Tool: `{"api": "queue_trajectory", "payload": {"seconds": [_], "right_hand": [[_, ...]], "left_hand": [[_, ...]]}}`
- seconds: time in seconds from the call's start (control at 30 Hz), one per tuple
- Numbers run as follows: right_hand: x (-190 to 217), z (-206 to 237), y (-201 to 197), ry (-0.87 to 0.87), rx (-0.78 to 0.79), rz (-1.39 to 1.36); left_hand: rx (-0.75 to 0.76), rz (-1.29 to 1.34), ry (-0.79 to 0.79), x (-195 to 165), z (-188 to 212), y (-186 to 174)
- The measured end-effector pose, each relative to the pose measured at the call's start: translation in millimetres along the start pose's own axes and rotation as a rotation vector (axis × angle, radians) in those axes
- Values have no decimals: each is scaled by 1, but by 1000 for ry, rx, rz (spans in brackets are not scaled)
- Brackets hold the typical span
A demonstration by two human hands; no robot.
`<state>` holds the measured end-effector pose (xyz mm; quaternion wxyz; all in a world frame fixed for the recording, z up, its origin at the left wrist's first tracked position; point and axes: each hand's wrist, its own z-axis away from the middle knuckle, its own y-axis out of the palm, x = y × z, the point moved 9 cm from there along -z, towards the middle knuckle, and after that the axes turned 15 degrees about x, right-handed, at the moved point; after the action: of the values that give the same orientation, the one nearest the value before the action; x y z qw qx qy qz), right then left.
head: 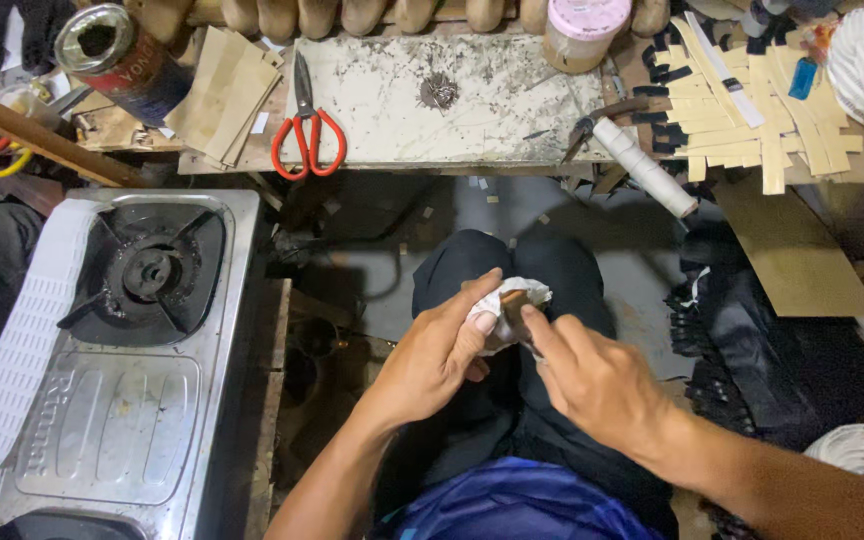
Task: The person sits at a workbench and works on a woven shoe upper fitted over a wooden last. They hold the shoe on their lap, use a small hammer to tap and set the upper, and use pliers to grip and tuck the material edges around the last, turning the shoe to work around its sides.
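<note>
Both hands (442,350) (592,375) pinch a crumpled white rag (512,300), half hidden.

Both hands, left (437,355) and right (592,375), on a white cloth (508,300) over the knees.

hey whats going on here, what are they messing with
A seated person holds a white cloth over their lap, wrapped around a small brown piece. The left hand cups the cloth; the right hand pinches at the piece with its fingertips. Ahead, a worn work board has red scissors lying on it, and tan strips are stacked at the right. A steel gas stove sits to the left, unlit.
</note>
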<state>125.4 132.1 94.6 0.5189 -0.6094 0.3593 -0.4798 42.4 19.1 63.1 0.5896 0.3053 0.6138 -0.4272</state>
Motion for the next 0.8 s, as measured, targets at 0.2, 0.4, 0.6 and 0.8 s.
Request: {"api": "queue_trajectory", "payload": {"seconds": [0.2, 0.4, 0.6, 0.8], "right_hand": [[-11, 17, 4, 110, 103, -308], [-31, 16, -1, 192, 612, -616], [-27, 15, -20, 38, 633, -173], [-13, 0, 0, 1, 267, -64]], "left_hand": [[-198, -358, 251, -24, 12, 12], [-158, -462, 142, -20, 8, 35], [-49, -482, 131, -20, 5, 41], [-47, -388, 351, -27, 15, 7]]}}
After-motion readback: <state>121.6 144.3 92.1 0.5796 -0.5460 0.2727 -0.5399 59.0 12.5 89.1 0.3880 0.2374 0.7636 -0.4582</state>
